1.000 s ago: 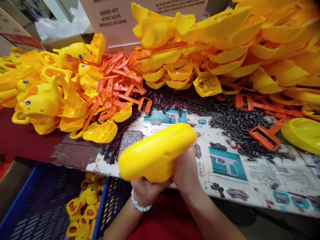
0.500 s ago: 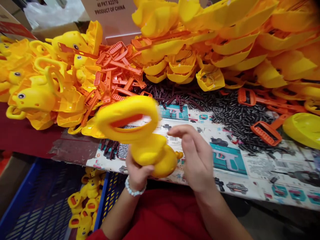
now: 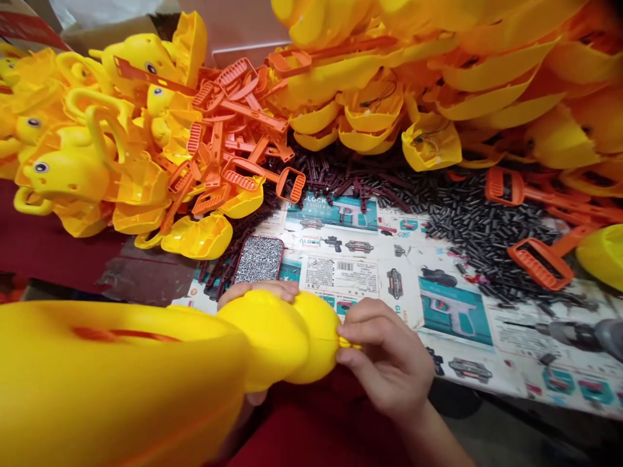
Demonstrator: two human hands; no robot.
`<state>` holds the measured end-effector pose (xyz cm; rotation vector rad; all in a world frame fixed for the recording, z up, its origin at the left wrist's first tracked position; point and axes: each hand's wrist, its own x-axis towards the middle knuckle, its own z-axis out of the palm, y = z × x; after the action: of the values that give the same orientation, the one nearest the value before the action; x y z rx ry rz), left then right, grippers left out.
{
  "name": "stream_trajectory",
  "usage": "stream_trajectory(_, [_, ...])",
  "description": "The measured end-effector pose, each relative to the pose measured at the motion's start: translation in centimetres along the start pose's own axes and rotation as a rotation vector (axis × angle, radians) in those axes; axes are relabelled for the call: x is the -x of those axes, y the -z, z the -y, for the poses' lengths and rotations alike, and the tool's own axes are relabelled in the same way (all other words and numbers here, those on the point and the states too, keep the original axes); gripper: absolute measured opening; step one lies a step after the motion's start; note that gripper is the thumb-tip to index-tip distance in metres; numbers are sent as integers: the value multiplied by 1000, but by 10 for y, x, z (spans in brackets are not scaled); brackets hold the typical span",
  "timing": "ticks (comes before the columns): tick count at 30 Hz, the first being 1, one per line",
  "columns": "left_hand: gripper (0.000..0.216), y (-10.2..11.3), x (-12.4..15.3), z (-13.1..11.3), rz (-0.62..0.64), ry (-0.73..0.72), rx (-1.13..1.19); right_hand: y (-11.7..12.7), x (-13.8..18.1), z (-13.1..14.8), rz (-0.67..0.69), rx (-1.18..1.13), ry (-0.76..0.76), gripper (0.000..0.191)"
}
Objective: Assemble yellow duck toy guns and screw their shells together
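My left hand (image 3: 275, 285) is wrapped round the narrow middle of a yellow plastic animal toy (image 3: 277, 340); its fingertips show along the top and most of the hand is hidden. The toy's large end, with a slot showing orange inside, fills the lower left close to the camera. At its rounded far end, thumb and fingers of my right hand (image 3: 389, 357) pinch a small yellow knobbly piece (image 3: 349, 344) that sticks out from the toy. Whether that piece is fixed to the toy I cannot tell.
Behind lie yellow toy shells (image 3: 78, 181), orange handle pieces (image 3: 219, 136) and stacked yellow half shells (image 3: 370, 117). A tray of small screws (image 3: 260, 258), black cylinders (image 3: 487, 227) and a power driver (image 3: 574, 334) rest on the printed cardboard (image 3: 341, 275).
The toy has tipped down and left, its large end swinging close to the camera. My right hand has closed from beside the toy onto the small yellow piece.
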<state>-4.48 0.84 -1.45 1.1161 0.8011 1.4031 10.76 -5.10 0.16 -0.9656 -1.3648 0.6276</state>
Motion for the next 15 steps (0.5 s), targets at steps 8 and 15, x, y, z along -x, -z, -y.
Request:
stream_trajectory(8, [43,-3,-12,-11,223,-9,-230,14,1,-14,-114,6,-222,11])
stream_trajectory(15, [18,42,-50,-25,496,-69,-1582,48,15,-36,-100,148,-471,23])
